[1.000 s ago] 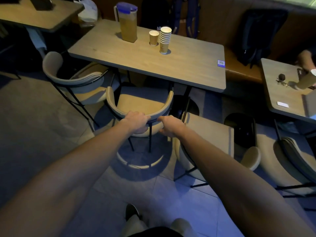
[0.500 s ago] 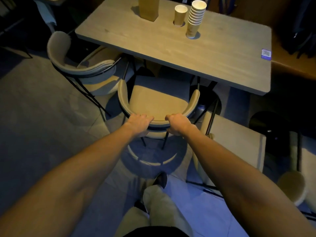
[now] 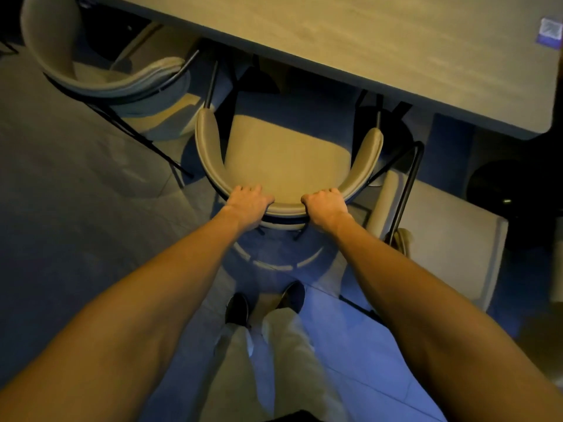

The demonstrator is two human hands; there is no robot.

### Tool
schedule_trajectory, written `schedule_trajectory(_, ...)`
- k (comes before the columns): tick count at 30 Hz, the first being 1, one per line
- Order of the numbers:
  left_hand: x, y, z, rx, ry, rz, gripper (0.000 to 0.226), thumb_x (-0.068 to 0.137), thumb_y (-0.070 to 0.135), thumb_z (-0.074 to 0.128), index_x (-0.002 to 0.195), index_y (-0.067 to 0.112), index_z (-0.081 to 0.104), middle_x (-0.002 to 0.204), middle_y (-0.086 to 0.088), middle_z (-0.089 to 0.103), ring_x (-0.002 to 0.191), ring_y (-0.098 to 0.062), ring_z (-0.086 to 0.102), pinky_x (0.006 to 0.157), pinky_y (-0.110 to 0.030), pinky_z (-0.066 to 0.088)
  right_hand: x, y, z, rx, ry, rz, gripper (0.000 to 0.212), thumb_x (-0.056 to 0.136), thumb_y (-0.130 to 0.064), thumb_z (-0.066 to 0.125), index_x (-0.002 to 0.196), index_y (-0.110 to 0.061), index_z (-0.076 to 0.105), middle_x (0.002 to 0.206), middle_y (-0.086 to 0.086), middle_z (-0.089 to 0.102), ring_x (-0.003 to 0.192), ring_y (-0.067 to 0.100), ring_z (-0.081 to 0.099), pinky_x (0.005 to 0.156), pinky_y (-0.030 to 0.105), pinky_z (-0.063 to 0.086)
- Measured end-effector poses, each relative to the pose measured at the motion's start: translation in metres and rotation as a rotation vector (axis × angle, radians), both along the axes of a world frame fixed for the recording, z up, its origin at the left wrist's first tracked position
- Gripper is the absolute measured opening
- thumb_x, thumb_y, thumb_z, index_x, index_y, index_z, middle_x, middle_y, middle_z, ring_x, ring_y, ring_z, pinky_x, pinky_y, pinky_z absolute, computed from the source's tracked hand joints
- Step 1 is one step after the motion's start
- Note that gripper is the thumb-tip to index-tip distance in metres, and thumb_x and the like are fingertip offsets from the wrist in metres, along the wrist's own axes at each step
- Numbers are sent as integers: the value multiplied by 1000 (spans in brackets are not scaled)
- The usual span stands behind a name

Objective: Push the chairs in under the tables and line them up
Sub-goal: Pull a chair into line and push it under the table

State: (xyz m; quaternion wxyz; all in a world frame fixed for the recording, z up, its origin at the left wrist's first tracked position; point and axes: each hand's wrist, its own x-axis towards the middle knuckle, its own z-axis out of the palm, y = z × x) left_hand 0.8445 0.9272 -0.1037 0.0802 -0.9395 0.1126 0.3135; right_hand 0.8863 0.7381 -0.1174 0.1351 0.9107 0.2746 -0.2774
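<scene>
I find left grip (image 3: 248,205) and right grip (image 3: 326,208) clamped on the curved back of the beige chair (image 3: 286,159), seat front shadowed at the tabletop (image 3: 365,41) edge.

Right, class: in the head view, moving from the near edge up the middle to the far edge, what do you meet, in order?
shoes → left hand and right hand, side by side, gripping the chair by its back → the chair's seat → table
</scene>
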Motion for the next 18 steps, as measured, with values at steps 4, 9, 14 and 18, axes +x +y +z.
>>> schedule_trajectory(4,7,4,-14,-47,29,-16,56,98,22,55,149,38,39,129,-5,60,117,-26,58,94,-37,37,-8,-1,-11,4,-90,-25,27,91,-16,59,115,-25,66,105,3,73,99,26,67,87,35,42)
schedule_trajectory(9,0,1,-17,-114,-7,-43,55,99,19,53,150,37,40,133,0,62,122,-24,56,96,-37,33,-18,-11,-13,21,-118,-43,29,94,-16,56,117,-28,67,106,5,74,100,27,69,92,36,41)
schedule_trajectory(14,-9,11,-16,-128,-4,-95,54,99,19,53,149,36,41,133,-3,61,123,-27,56,98,-38,35,-38,-2,-11,-1,-110,-80,29,88,-28,69,117,-28,67,108,4,73,103,27,67,95,38,40)
schedule_trajectory(18,-20,19,-16,-127,-13,-149,54,98,19,54,148,37,43,130,-4,63,120,-28,57,95,-39,36,-58,5,-12,3,-118,-128,32,87,-32,72,118,-28,66,107,4,73,103,27,67,94,38,40)
